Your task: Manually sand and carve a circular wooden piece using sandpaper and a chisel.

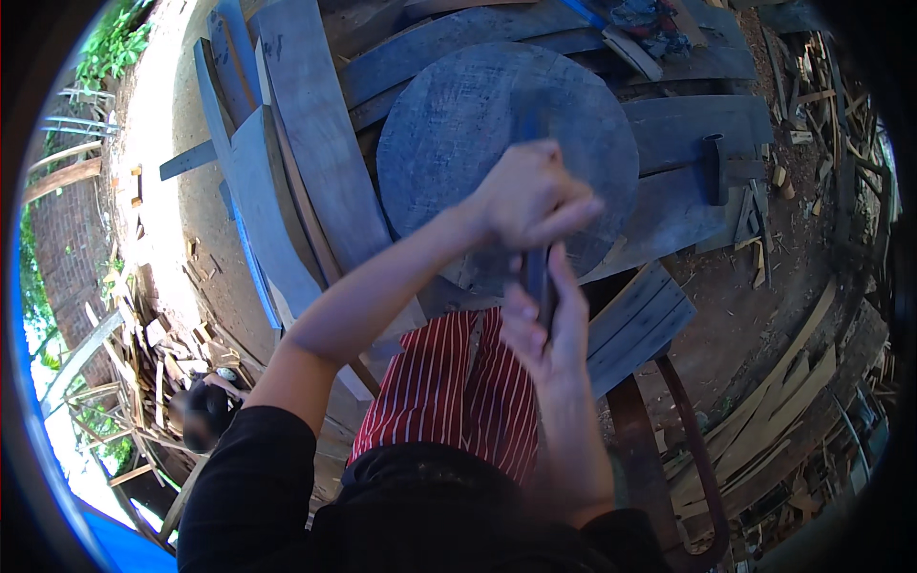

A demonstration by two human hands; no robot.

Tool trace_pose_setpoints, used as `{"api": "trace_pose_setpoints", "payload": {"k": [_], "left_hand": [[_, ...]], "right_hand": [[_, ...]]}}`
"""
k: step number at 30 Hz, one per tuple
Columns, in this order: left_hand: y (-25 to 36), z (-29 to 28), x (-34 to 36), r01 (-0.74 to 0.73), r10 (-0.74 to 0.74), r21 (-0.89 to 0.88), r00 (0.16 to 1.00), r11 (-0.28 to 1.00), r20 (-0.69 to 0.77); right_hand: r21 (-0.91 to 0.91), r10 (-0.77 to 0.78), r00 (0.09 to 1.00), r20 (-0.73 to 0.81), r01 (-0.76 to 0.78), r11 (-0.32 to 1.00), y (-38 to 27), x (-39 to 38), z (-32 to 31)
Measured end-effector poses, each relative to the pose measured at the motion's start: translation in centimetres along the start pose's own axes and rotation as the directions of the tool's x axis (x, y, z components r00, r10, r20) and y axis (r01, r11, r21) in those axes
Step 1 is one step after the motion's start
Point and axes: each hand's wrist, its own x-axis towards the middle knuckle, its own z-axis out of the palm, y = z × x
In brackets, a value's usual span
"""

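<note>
My left hand (540, 196) is closed in a fist above a round grey wooden board (430, 124). Motion smears it, and what it grips is hidden. Just beyond the fist, a dark blurred shape (531, 110) shows over the board; whether it joins what the hands hold, I cannot tell. Nearer my body, my right hand (564, 329) wraps its fingers and thumb around a dark narrow bar-like piece (543, 286), which points away from me. The bar's far end disappears beneath my left hand.
Long planks (310, 124) lie to the left, and more boards (669, 129) lie beneath and right of the round one. A dark cylinder (714, 170) rests at the right. A slatted wooden piece (642, 325) sits beside my right arm. Scrap wood (181, 358) litters the ground.
</note>
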Motion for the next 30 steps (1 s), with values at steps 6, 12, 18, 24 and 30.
{"api": "trace_pose_setpoints", "payload": {"k": [6,12,18,24,30], "left_hand": [[0.0,0.4,0.2,0.018,-0.018,0.000,1.000,1.000,-0.015],[2.0,-0.3,-1.9,0.040,-0.039,-0.020,0.998,0.999,0.055],[-1.5,-1.5,2.6,0.071,-0.071,0.030,0.997,0.997,0.018],[2.0,0.0,-1.9,0.037,-0.036,-0.082,0.999,0.996,0.016],[-2.1,-1.1,3.1,0.009,-0.009,0.006,1.000,1.000,-0.010]], "right_hand": [[0.094,-0.023,0.998,0.051,0.018,0.995,-0.2,0.4,-0.3],[0.151,0.010,0.997,0.076,-0.022,0.988,2.5,-1.6,-0.3],[0.156,-0.120,0.986,0.115,0.101,0.983,-1.4,2.7,1.7],[0.216,-0.053,0.987,0.149,0.020,0.976,3.0,-1.2,-0.8],[0.186,-0.131,0.988,0.079,0.115,0.976,-1.0,2.7,1.8]]}}
